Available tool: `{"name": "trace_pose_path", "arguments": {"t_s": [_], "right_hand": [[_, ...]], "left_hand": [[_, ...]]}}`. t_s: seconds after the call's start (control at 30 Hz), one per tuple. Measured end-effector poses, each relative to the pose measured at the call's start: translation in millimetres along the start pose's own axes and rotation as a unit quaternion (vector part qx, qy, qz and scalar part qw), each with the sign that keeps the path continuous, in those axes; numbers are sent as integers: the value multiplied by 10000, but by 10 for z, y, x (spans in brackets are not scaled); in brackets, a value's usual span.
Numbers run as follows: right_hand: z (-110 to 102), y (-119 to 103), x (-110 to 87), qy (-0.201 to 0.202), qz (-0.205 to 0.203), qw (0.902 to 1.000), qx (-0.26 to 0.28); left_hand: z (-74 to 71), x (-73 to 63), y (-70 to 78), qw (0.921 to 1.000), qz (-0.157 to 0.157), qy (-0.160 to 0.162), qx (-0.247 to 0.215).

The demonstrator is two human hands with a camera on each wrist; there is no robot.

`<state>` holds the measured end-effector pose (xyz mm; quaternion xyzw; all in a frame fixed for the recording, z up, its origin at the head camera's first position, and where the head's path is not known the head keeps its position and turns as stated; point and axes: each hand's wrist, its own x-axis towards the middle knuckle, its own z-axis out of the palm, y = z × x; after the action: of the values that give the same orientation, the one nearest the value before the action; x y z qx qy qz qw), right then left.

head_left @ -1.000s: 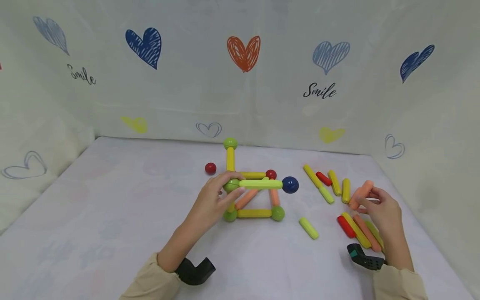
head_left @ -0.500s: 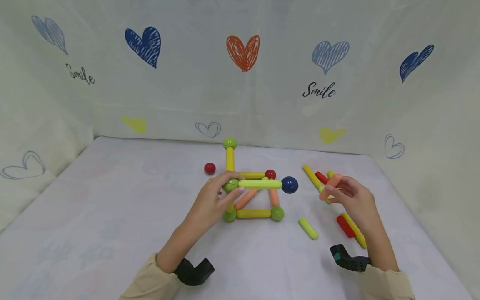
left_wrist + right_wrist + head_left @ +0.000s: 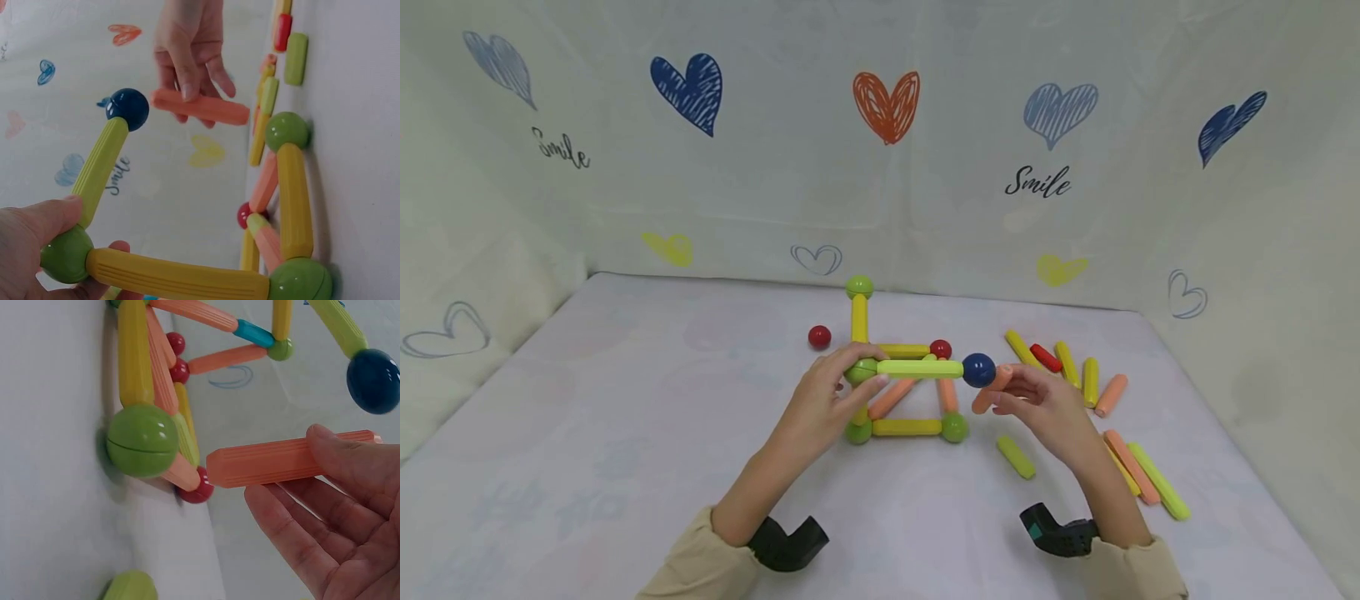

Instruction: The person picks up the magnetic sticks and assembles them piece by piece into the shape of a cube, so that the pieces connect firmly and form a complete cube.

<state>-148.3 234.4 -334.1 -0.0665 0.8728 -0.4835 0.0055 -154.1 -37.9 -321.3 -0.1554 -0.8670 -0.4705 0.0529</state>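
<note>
right hand [image 3: 1047,408] (orange stick [image 3: 262,464] pinched) has neared the blue ball [image 3: 978,370].

Frame [image 3: 920,369] on table [image 3: 625,417], held rod [image 3: 988,397] right, loose rods [image 3: 1091,382] farther right, cloth [image 3: 955,200] behind

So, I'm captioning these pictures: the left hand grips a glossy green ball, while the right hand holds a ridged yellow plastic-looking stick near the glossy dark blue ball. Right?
One slip: near the glossy dark blue ball, the right hand holds a ridged salmon-orange plastic-looking stick, not yellow, as the right wrist view shows. The left hand does grip a glossy green ball.
</note>
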Motion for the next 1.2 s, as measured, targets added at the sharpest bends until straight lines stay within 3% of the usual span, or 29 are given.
{"name": "trace_pose_path", "arguments": {"t_s": [0.43,0.8,1.0,1.2], "right_hand": [[246,-11,34,-249,-449,9971,-562],[257,-47,32,-224,-510,9956,-751],[243,-21,31,-233,-686,9930,-937],[199,-26,27,-295,-612,9904,-1203]], "left_hand": [[10,5,-1,10000,-4,-17,51],[-16,-6,15,9997,63,-49,238],[-42,-18,0,9984,137,-228,503],[-60,-20,6,9979,48,-437,474]]}}
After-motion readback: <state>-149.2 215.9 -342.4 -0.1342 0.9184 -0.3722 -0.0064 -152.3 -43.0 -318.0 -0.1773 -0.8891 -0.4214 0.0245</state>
